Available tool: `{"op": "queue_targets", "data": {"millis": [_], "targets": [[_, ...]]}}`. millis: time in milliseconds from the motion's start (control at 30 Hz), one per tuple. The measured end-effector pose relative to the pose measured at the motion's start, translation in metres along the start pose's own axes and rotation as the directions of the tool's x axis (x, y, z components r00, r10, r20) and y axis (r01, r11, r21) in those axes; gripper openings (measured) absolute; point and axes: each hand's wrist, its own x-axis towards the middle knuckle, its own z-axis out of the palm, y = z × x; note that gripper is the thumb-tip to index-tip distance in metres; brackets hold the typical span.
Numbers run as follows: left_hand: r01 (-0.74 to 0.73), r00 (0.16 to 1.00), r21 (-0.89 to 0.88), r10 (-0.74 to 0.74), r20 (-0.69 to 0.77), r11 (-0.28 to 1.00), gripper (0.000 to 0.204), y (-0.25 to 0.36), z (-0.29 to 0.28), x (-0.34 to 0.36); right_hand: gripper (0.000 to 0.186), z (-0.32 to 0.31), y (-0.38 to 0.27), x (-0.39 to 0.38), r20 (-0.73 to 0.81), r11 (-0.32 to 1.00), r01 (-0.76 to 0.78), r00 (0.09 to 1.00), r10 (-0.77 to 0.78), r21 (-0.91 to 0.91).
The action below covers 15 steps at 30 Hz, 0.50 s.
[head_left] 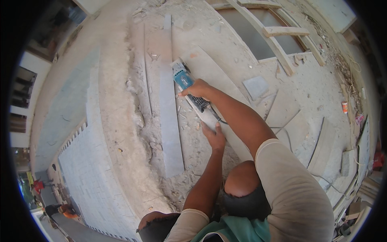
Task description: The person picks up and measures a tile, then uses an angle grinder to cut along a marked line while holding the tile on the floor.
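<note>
Blue grinder [183,78] is lying lengthwise on a slab [209,86] running away from the person, right hand [195,88] fingers closing round its body, left hand [215,137] pressing flat behind.

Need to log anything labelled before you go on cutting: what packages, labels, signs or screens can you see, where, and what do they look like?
Label on the blue power tool under the right hand: small dark oval on its teal body.
Small can on the dusty floor at far right: upright cylinder, orange and white.
No signs or screens visible.
</note>
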Motion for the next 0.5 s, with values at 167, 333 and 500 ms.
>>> {"op": "queue_targets", "data": {"millis": [167,333,500], "targets": [[0.028,0.993,0.041,-0.033,0.111,0.999,0.078,0.005,-0.004,-0.025,0.076,-0.003,0.018,0.003,-0.032,1.000,0.004,0.999,-0.004,0.005],[0.009,0.990,0.051,-0.016,0.137,0.999,0.078,0.000,-0.013,-0.023,0.078,-0.004,0.015,-0.023,-0.031,0.999,0.020,0.999,-0.021,-0.040],[0.013,0.991,0.031,-0.017,0.136,0.999,0.076,-0.006,-0.016,-0.021,0.079,-0.007,0.010,-0.043,-0.054,0.997,0.009,0.998,-0.013,-0.078]]}}
